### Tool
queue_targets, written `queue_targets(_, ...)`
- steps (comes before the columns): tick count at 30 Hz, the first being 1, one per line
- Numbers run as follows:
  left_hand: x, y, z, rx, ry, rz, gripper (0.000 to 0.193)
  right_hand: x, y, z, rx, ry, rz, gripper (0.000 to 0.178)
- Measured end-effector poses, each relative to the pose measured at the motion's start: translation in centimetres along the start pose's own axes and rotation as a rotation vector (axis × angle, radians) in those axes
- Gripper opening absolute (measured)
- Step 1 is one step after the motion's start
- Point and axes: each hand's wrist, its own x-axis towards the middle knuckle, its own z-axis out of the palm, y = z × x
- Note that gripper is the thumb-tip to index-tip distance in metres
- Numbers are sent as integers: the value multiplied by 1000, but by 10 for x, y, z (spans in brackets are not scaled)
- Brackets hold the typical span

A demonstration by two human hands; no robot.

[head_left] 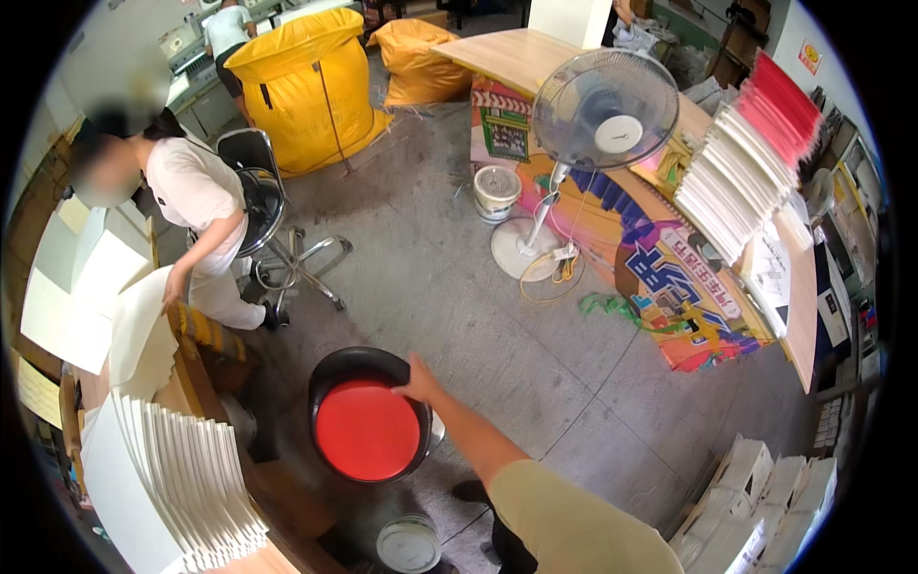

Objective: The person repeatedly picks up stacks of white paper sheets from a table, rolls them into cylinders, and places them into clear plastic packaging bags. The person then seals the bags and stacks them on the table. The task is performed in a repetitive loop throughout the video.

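A round swivel chair [368,430] with a red seat and a black curved backrest stands on the floor just left of my arm. My right hand [421,385] is at the right end of its backrest, gripping the rim, with the thumb side over the inner edge and the fingers outside. The bare forearm comes out of an olive-yellow short sleeve from the lower right. My left hand is out of view. Below the chair stands a round white-lidded bucket [408,545], near my dark shoe.
A fanned paper stack [182,478] lies on the left table, where a person in white [191,182] handles large sheets. A standing fan [605,110], a white bucket [497,191] and a counter [516,53] with tall paper stacks [736,172] are ahead. A yellow sack [301,96] stands behind.
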Motion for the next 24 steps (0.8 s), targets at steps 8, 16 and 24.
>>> queue_targets(8, 23, 5, -27, -20, 26, -68, 31, 46, -15, 9, -13, -93, 123, 84)
queue_targets(16, -75, -69, 2, -201, 126, -207, 39, -47, 30, 9, 130, 17, 285, 52)
queue_targets(24, -205, -203, 31, -209, 135, -283, 42, -173, 61, 80, 674, 363, 378, 35)
